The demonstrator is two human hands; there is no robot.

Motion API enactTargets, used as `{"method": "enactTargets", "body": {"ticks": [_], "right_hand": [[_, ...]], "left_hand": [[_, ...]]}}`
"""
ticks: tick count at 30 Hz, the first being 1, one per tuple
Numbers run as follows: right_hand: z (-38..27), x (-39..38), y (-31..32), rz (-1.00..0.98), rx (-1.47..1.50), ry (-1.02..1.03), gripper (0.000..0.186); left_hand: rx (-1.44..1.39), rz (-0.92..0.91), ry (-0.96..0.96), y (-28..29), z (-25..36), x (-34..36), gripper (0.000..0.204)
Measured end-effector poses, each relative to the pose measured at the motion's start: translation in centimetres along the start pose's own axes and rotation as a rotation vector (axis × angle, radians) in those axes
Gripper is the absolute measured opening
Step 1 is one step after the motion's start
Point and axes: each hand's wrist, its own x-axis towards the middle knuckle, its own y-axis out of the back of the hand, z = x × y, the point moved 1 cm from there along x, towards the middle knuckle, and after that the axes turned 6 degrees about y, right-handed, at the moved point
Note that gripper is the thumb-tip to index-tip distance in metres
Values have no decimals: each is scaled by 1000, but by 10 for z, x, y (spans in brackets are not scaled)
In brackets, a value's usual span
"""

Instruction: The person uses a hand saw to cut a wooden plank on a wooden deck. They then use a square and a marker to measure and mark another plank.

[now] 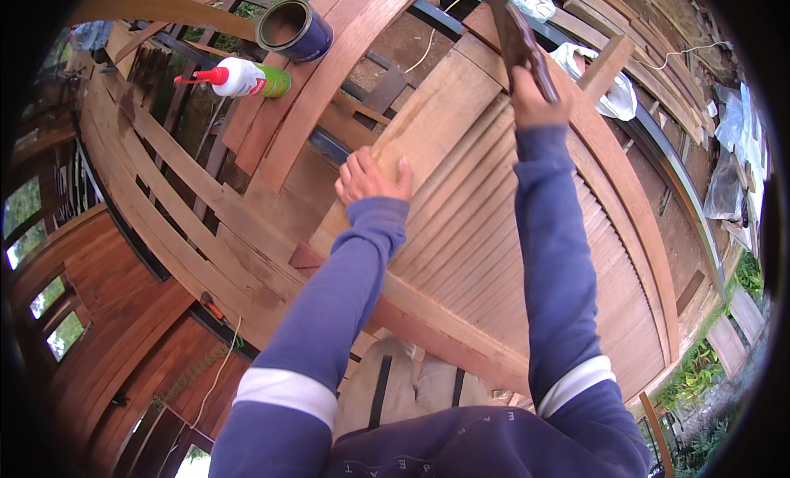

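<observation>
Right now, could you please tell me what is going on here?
The person's left hand rests on the frame of a louvered wooden panel, while the right hand grips a long, dark brown tool near the panel's far end. A red-tipped squeeze bottle and an open metal can sit on reddish boards.

Shutter (469,231) right in front of me, my left hand (372,178) on its left edge, right hand (539,104) at far end, long piece (514,38) in it. Planks (284,153) off to left, bottle (247,78) on them, can (319,46) just behind. Small tool (212,307) way left, closer to me. Bag (615,101) right of right hand.
</observation>
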Motion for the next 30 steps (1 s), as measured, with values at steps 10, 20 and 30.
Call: {"method": "enactTargets", "body": {"ticks": [10,20,30], "right_hand": [[-115,-158,131,-55,141,-666,27],[18,20,-28,52,213,-303,20],[-85,-155,116,-5,211,-663,17]], "left_hand": [[3,-30,52,1,-5,4,57],[7,10,8,0,-1,5,58],[22,-17,32,2,0,4,58]]}}
